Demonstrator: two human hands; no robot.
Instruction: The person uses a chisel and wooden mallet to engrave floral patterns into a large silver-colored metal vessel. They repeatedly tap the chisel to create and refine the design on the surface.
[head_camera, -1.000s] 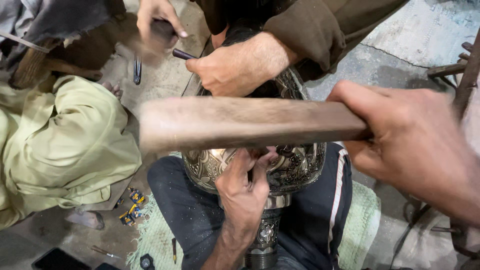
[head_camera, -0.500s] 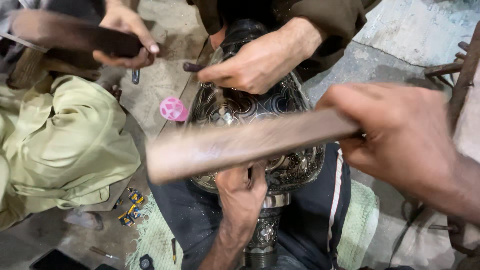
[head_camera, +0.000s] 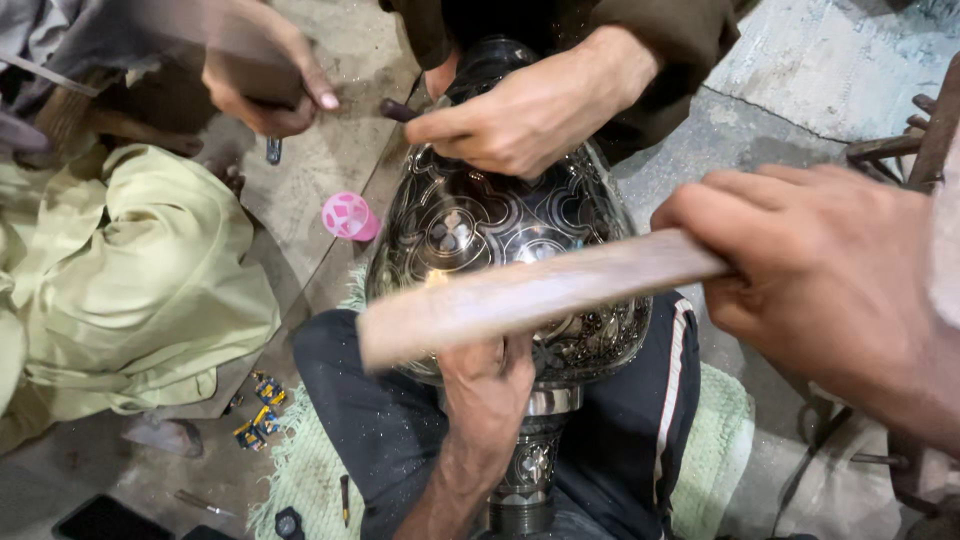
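The person sits on the floor with a large engraved metal vase (head_camera: 500, 230) lying across the lap, its narrow foot pointing toward the body and its wide belly up. The right hand (head_camera: 830, 290) is clenched around a flat wooden stick (head_camera: 530, 295), which is blurred and crosses over the belly of the vase. The left hand (head_camera: 490, 385) presses against the lower part of the vase, just under the stick; its fingers seem to pinch something small against the metal, but I cannot tell what it is. Across from the person, a co-worker's hand (head_camera: 535, 110) rests on the upper part of the vase and holds a small dark tool (head_camera: 398, 109) against it, while the co-worker's other hand (head_camera: 265, 85) grips a blurred wooden piece above the ground. The mouth of the vase is hidden, so what is inside cannot be seen. A small pink cup (head_camera: 348, 216) stands on the concrete floor (head_camera: 320, 170) just beside the vase. A pale green cloth (head_camera: 130, 280) lies in a heap further left.
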